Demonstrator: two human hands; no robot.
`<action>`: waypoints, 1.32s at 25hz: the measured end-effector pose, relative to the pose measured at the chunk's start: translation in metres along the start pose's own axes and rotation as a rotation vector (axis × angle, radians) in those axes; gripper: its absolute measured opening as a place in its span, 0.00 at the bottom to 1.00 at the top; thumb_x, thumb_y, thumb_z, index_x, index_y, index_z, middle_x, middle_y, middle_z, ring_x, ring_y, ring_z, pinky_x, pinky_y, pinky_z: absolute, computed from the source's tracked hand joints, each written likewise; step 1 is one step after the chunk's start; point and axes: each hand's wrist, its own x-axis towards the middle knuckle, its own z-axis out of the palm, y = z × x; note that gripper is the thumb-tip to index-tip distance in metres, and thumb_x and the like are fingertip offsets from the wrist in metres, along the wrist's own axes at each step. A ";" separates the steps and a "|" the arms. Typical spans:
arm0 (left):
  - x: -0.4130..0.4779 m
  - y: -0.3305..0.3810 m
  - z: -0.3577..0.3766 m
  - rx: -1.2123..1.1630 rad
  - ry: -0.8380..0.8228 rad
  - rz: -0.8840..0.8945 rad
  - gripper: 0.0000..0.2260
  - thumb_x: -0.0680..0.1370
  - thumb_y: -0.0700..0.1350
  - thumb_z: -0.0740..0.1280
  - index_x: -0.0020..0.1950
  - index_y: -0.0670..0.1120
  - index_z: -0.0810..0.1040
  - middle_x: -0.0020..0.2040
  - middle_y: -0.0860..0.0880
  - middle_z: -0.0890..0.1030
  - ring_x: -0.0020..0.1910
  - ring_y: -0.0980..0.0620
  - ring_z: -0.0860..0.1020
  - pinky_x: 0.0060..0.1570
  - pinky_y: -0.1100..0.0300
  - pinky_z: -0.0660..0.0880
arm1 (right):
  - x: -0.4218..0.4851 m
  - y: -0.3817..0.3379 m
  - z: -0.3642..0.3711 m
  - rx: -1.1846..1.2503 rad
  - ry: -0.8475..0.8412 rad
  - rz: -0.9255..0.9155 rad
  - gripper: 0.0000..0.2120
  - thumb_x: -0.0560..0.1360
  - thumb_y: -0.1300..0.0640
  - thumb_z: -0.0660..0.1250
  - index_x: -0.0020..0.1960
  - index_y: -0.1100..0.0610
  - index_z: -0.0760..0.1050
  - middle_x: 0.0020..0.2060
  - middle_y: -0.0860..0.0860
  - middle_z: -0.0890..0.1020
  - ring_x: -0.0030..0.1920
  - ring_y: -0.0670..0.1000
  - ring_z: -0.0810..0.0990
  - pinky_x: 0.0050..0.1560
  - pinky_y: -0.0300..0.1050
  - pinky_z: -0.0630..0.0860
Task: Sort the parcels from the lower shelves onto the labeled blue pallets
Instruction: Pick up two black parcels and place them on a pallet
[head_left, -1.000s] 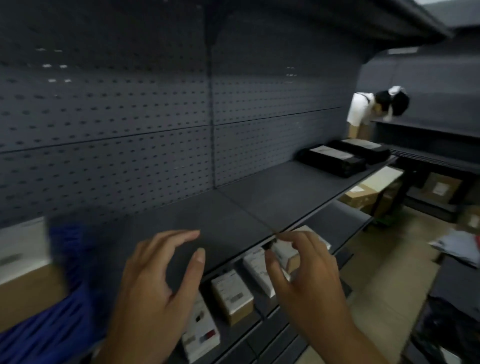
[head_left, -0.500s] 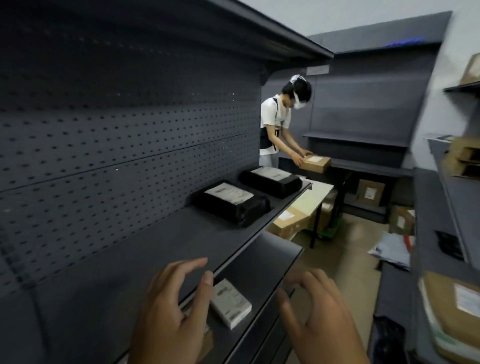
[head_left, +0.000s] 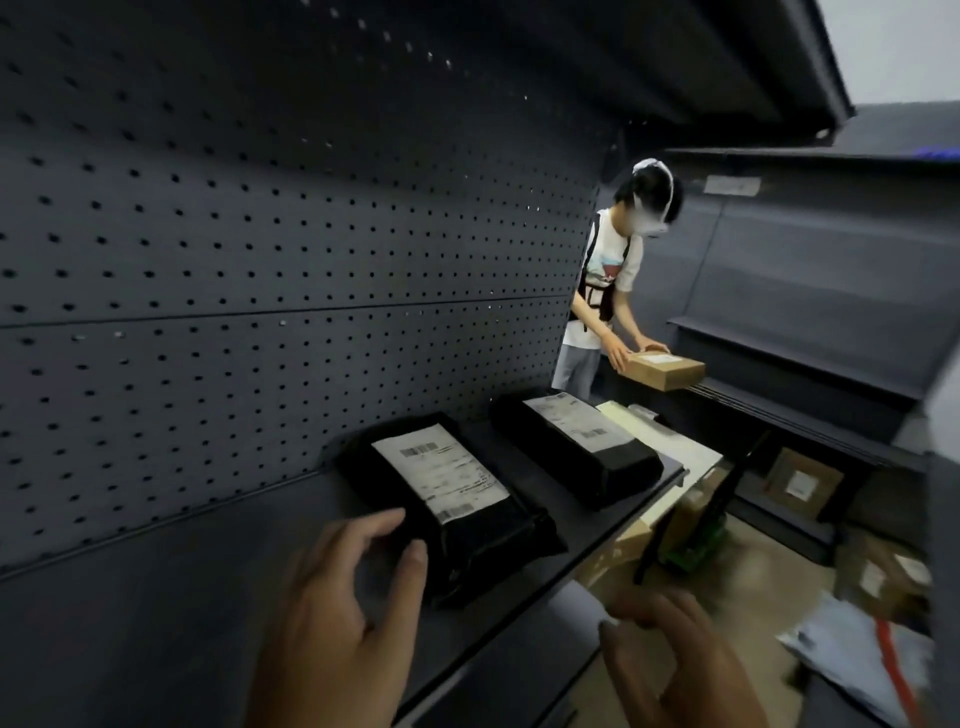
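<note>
Two black plastic-wrapped parcels with white labels lie on the dark shelf (head_left: 218, 566): a near black parcel (head_left: 457, 499) and a far black parcel (head_left: 576, 452). My left hand (head_left: 337, 623) hovers over the shelf just left of the near parcel, fingers spread, its thumb tip close to the parcel's near corner. My right hand (head_left: 680, 660) is raised in front of the shelf edge, fingers loosely bent and holding nothing. No blue pallet is in view.
A person (head_left: 608, 291) stands past the shelf end with both hands on a brown box (head_left: 662, 370) on another shelf. Cardboard boxes (head_left: 800, 483) and a grey mailer (head_left: 852, 654) lie on the floor at right. A perforated back panel (head_left: 260, 260) walls the shelf.
The view has swung right along the shelf; the two black parcels are now close in front. Both hands stay raised and hold nothing. The small boxes on the lower shelf have dropped out of view.
</note>
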 end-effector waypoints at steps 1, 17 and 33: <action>0.011 0.004 0.012 0.019 0.009 -0.008 0.07 0.75 0.59 0.67 0.53 0.65 0.78 0.52 0.71 0.75 0.55 0.65 0.72 0.48 0.65 0.67 | 0.020 0.008 -0.002 0.022 -0.010 -0.010 0.02 0.72 0.43 0.70 0.41 0.37 0.77 0.44 0.36 0.79 0.44 0.44 0.81 0.43 0.47 0.77; 0.040 0.025 0.121 0.329 0.217 -0.548 0.63 0.53 0.82 0.65 0.82 0.54 0.56 0.80 0.52 0.65 0.78 0.46 0.64 0.76 0.46 0.63 | 0.265 0.117 0.051 -0.009 -0.372 0.145 0.43 0.56 0.12 0.53 0.47 0.47 0.77 0.42 0.45 0.83 0.46 0.54 0.82 0.51 0.59 0.79; 0.031 0.031 0.139 0.179 0.331 -0.380 0.22 0.73 0.57 0.74 0.66 0.64 0.75 0.46 0.70 0.78 0.46 0.71 0.73 0.54 0.63 0.69 | 0.241 0.100 0.040 0.258 -0.286 0.332 0.28 0.68 0.33 0.73 0.56 0.53 0.75 0.43 0.50 0.79 0.46 0.55 0.79 0.54 0.55 0.77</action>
